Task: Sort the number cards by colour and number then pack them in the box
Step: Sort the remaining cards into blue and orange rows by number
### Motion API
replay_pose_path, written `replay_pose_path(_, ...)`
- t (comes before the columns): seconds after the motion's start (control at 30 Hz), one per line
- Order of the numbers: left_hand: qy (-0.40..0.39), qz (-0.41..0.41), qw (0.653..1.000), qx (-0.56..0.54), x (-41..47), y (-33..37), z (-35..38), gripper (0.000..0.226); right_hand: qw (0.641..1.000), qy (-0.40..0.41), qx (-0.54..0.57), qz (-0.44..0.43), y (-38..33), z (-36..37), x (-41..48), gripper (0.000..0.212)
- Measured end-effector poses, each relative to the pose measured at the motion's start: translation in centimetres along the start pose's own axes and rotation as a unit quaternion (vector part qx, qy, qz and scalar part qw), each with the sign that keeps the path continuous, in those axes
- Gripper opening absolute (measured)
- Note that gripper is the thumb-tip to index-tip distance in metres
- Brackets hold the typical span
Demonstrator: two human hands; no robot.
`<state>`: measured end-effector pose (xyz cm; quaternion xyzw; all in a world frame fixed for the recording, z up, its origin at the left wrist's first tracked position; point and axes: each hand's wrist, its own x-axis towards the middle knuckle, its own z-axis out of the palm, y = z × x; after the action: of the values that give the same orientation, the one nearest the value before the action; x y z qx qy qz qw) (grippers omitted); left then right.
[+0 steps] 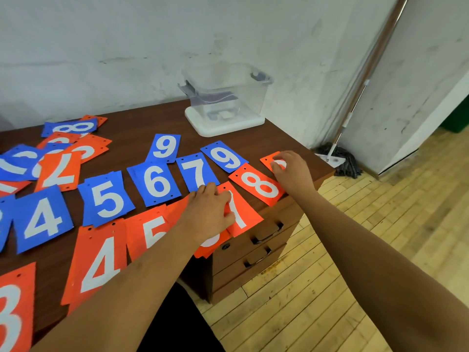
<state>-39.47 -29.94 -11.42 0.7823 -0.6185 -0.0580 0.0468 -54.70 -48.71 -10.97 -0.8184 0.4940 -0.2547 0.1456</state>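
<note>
Blue cards (157, 182); orange cards (100, 265); clear box (225, 97); brown desk (132, 130).

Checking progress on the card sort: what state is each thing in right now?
Clear box: open, lid beneath it, no number cards visible inside.
Blue row: 4 to 7 laid in order.
Orange 8: face up, flat.
Left hand: pressing orange 7.
Right hand: on the far orange card.

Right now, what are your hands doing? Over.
Left hand flat on red 7. Right hand on far red card. Box clear, unpacked. Nothing blocking.
</note>
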Motion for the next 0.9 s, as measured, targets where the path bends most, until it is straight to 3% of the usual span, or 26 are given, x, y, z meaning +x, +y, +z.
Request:
replay_pose_path(0.2,0.050,-0.003,0.994,-0.092,0.9,-1.2,-1.5,0.036,0.996,-0.014,0.041,-0.079,-5.8,1.9,0.1,0.026)
replay_pose_path(0.3,0.115,-0.020,0.982,-0.150,1.2,-3.8,-2.9,0.024,0.992,-0.035,0.074,-0.100,-8.1,3.4,0.6,0.025)
replay_pose_path(0.4,0.156,-0.078,0.974,-0.145,1.8,-9.0,-4.0,0.013,0.986,-0.056,0.101,-0.120,-10.8,4.4,1.5,0.025)
replay_pose_path(0.63,0.137,-0.240,0.954,-0.117,1.8,-22.1,-6.0,0.008,0.970,-0.149,0.089,-0.171,-18.9,9.6,4.1,0.026)
replay_pose_path(0.73,0.146,-0.296,0.939,-0.096,1.7,-26.4,-5.8,0.017,0.958,-0.187,0.081,-0.203,-23.0,12.8,5.2,0.031)
replay_pose_path(0.9,0.087,-0.409,0.907,-0.048,1.7,-31.8,-5.5,0.071,0.944,-0.231,0.049,-0.230,-29.8,18.0,6.3,0.031)
